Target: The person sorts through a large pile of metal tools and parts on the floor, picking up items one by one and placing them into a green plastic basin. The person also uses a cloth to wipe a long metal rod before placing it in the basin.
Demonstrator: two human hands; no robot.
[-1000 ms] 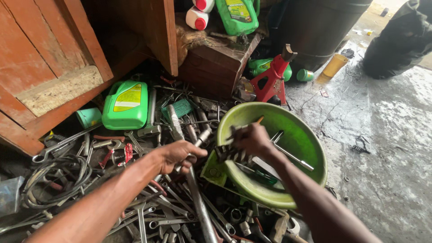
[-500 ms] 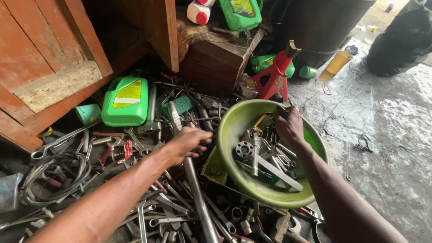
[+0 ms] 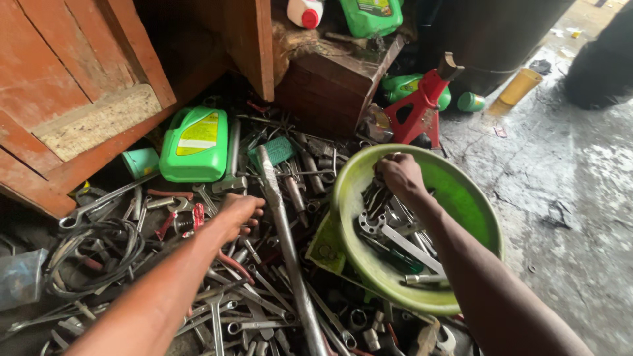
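Observation:
My left hand (image 3: 237, 214) reaches into a heap of wrenches and spanners (image 3: 250, 303) on the floor, its fingers curled over the tools. Whether it grips one is hidden. My right hand (image 3: 399, 175) is inside a lime-green plastic bowl (image 3: 475, 198), at its far left rim. Its fingers are bent down among the wrenches and sockets (image 3: 395, 237) lying in the bowl, and what they hold does not show. A long grey metal bar (image 3: 283, 224) lies between the two hands.
A green oil jug (image 3: 194, 145) and a teal cup (image 3: 140, 161) lie behind the heap, by red wooden panels (image 3: 66, 86). A red jack stand (image 3: 422, 105), a wooden box (image 3: 330, 79) and a yellow cup (image 3: 521, 86) stand beyond the bowl. Coiled cables (image 3: 92, 250) lie left. Wet concrete floor (image 3: 573, 198) is right.
My right hand has moved within the bowl from its middle to the far rim. My left hand has stayed over the tool heap, shifting slightly left of the metal bar.

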